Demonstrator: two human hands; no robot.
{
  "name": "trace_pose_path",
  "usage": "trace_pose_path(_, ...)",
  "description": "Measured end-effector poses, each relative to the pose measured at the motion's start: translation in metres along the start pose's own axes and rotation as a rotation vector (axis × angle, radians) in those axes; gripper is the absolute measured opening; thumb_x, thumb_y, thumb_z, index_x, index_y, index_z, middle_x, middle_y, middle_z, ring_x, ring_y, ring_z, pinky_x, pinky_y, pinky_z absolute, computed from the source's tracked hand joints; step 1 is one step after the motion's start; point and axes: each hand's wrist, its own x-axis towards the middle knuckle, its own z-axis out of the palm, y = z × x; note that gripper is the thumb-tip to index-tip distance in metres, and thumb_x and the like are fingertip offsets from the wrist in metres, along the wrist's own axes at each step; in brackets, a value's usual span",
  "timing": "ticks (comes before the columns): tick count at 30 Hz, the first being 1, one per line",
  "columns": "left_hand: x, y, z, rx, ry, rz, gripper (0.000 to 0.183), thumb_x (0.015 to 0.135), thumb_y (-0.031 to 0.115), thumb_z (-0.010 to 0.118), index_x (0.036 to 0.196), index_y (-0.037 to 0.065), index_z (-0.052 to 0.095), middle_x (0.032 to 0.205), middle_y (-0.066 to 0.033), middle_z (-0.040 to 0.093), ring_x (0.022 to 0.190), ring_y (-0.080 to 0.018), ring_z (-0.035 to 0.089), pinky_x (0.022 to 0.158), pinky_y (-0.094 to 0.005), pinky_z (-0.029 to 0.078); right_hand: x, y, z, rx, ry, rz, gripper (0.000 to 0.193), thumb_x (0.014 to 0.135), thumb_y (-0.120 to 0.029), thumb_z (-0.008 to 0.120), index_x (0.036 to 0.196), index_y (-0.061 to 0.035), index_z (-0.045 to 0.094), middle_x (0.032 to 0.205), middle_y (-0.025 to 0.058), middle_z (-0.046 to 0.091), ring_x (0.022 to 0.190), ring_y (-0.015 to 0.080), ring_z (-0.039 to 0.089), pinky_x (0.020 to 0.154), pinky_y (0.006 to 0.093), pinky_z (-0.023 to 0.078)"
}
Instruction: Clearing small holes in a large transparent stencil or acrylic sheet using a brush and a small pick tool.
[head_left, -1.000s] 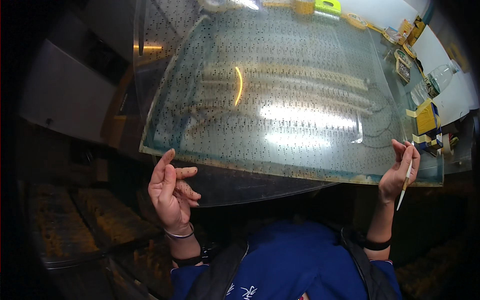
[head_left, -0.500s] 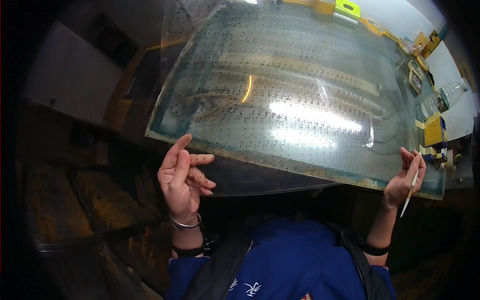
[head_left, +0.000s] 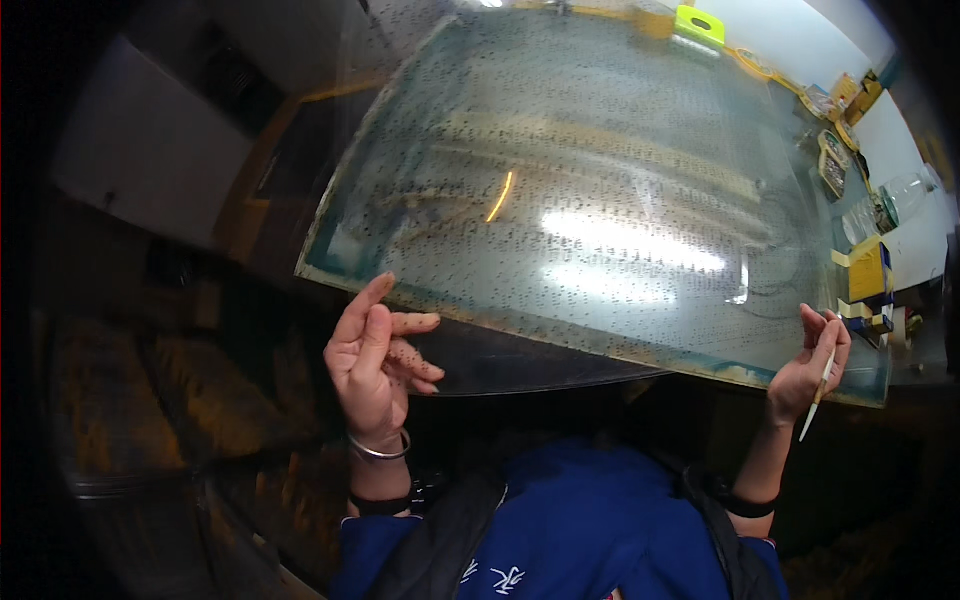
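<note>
A large sheet of glass (head_left: 600, 310), dotted all over with small dark specks, fills the work area before me. My left hand (head_left: 372, 365) is at its near left edge, palm up, fingers apart and holding nothing; dark specks cover several fingertips. The index fingertip overlaps the glass edge, though contact is unclear. By the near right corner, my right hand (head_left: 808, 365) pinches a slim tool (head_left: 816, 405) with a pale tapered end and a tan section, like a fine brush or pen. Its other end is hidden among the fingers.
Along the right side stand a yellow-and-blue box (head_left: 870, 272), a clear plastic bottle (head_left: 893, 207) lying tilted, and a small case of dark bits (head_left: 832, 165). A lime-green handled object (head_left: 699, 25) lies at the far edge. Bright lamp reflections streak the glass.
My left hand has shifted slightly right and down, with its fingers still spread. The right hand keeps its pinch on the slim tool, almost unmoved.
</note>
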Motion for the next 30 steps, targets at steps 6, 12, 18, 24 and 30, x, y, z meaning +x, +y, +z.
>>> trace_pose_path(6, -0.002, 0.000, -0.025, -0.017, -0.016, 0.012, 0.035, 0.101, 0.016, 0.038, 0.129, -0.004, 0.046, 0.085, -0.0205, 0.068, 0.045, -0.0178, 0.062, 0.033, -0.0195, 0.044, -0.002, -0.005, 0.007, 0.005, 0.016, -0.002, 0.022, 0.100, -0.014, 0.039, 0.104, 0.0032, 0.053, 0.089, 0.0162, 0.066, 0.086, 0.0201, 0.064, 0.088, 0.0302, 0.049)
trace_pose_path(12, -0.005, 0.010, -0.039, -0.014, -0.023, 0.041, 0.034, 0.101, 0.015, 0.038, 0.128, -0.003, 0.046, 0.082, -0.0194, 0.068, 0.042, -0.0155, 0.060, 0.032, -0.0188, 0.043, -0.002, -0.009, 0.007, 0.006, 0.008, -0.012, 0.022, 0.099, -0.014, 0.041, 0.103, 0.0030, 0.053, 0.088, 0.0153, 0.067, 0.086, 0.0191, 0.065, 0.087, 0.0298, 0.049)
trace_pose_path(18, -0.007, 0.014, -0.045, 0.003, -0.005, 0.076, 0.033, 0.101, 0.012, 0.038, 0.129, -0.004, 0.044, 0.082, -0.0174, 0.068, 0.039, -0.0105, 0.055, 0.033, -0.0170, 0.039, -0.003, -0.008, 0.008, 0.008, 0.015, -0.013, 0.021, 0.099, -0.014, 0.042, 0.103, 0.0032, 0.053, 0.087, 0.0148, 0.067, 0.085, 0.0195, 0.065, 0.086, 0.0308, 0.049)
trace_pose_path(24, -0.005, 0.009, -0.054, -0.059, -0.039, 0.076, 0.034, 0.102, 0.016, 0.036, 0.129, -0.003, 0.044, 0.082, -0.0203, 0.068, 0.041, -0.0180, 0.060, 0.031, -0.0204, 0.043, -0.003, -0.007, 0.008, 0.009, 0.025, -0.015, 0.021, 0.098, -0.014, 0.043, 0.103, 0.0033, 0.054, 0.086, 0.0145, 0.066, 0.084, 0.0198, 0.065, 0.086, 0.0308, 0.049)
trace_pose_path(30, -0.004, 0.007, -0.054, -0.083, -0.028, 0.072, 0.033, 0.102, 0.015, 0.036, 0.128, -0.003, 0.044, 0.082, -0.0198, 0.068, 0.042, -0.0173, 0.060, 0.031, -0.0203, 0.044, -0.002, -0.006, 0.007, 0.011, 0.028, -0.015, 0.021, 0.098, -0.015, 0.043, 0.103, 0.0032, 0.054, 0.086, 0.0143, 0.066, 0.084, 0.0197, 0.065, 0.086, 0.0308, 0.049)
